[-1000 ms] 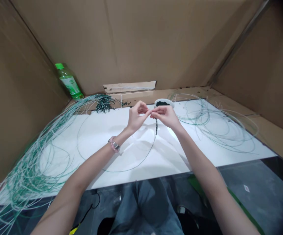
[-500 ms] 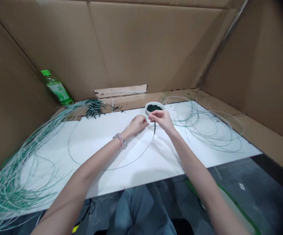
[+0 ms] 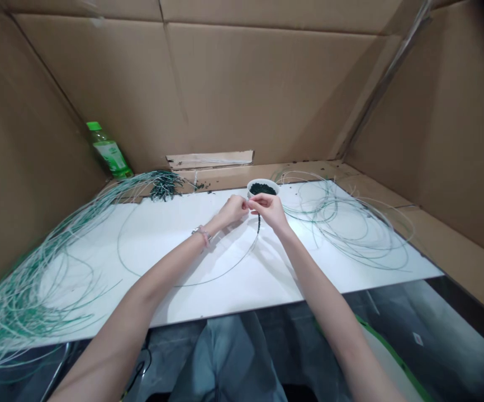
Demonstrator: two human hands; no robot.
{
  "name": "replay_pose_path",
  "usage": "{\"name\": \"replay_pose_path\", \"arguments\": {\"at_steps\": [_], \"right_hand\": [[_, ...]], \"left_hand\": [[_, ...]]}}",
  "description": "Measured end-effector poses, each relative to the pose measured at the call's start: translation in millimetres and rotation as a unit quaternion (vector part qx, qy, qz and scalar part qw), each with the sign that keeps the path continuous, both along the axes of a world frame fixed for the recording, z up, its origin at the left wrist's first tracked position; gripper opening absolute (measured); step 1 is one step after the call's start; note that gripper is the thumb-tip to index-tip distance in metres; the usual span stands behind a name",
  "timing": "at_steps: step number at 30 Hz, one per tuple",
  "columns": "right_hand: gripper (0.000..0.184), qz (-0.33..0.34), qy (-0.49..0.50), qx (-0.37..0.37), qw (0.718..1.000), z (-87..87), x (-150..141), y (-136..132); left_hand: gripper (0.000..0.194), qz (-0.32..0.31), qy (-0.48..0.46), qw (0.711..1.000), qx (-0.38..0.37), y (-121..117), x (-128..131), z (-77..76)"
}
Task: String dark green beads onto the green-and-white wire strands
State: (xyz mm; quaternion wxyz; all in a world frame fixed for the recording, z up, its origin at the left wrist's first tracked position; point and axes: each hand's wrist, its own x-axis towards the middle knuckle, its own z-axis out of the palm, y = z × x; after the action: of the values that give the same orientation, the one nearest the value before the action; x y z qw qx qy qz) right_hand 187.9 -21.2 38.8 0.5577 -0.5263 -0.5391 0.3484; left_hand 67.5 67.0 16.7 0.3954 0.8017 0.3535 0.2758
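Observation:
My left hand [image 3: 232, 210] and my right hand [image 3: 268, 209] meet over the middle of the white board [image 3: 267, 273], fingertips pinched together. Between them they hold the end of a thin green cord [image 3: 191, 283] that loops wide across the board. A short run of dark beads [image 3: 259, 223] hangs on the cord just below my right hand. A small white bowl of dark green beads [image 3: 262, 187] stands right behind my hands. A bracelet sits on my left wrist.
A big bundle of green and white cords [image 3: 36, 279] spills off the left side. Loose cord loops [image 3: 346, 223] lie at the right. A pile of beaded strands [image 3: 164, 186] and a green bottle [image 3: 108, 151] stand at the back left. Cardboard walls enclose the table.
My hands have come down from mid-air and moved slightly back toward the bowl, staying pinched together on the cord. The view has shifted a little.

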Motion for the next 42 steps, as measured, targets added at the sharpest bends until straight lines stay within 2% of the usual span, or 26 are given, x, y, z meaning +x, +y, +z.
{"name": "replay_pose_path", "arguments": {"at_steps": [2,4,7,9,15,21,27,34,42], "right_hand": [[0.018,-0.004,-0.007,-0.006,1.000,0.2,1,0],[0.016,-0.006,-0.012,-0.005,1.000,1.6,0,1],[0.014,0.004,-0.013,0.007,1.000,3.0,-11,2],[0.015,0.023,-0.009,0.016,1.000,2.0,-27,3],[0.020,0.065,0.025,0.048,0.996,-6.6,-76,-4],[0.018,0.050,0.068,0.063,0.994,-8.4,-85,-20],[0.021,0.049,0.076,0.062,0.994,-4.5,-80,-27],[0.018,0.048,0.065,0.068,0.994,-4.0,-79,-33],[0.013,0.047,0.037,0.072,0.996,-2.4,-79,-36]], "left_hand": [[0.007,0.026,-0.078,0.996,-0.027,-3,-20,8.5],[0.015,0.073,-0.162,0.982,-0.061,-10,-45,12.3],[0.024,0.148,-0.272,0.945,-0.110,-30,-77,9.0],[0.025,0.177,-0.325,0.919,-0.140,-45,-89,4.4],[0.026,0.182,-0.427,0.857,-0.225,-64,-89,-6.7],[0.020,0.170,-0.470,0.806,-0.316,-72,-88,-17.2],[0.025,0.150,-0.484,0.790,-0.345,-79,-88,-14.5],[0.026,0.101,-0.487,0.796,-0.346,-83,-88,-11.2],[0.026,0.088,-0.497,0.793,-0.343,-88,-87,-8.4]]}}
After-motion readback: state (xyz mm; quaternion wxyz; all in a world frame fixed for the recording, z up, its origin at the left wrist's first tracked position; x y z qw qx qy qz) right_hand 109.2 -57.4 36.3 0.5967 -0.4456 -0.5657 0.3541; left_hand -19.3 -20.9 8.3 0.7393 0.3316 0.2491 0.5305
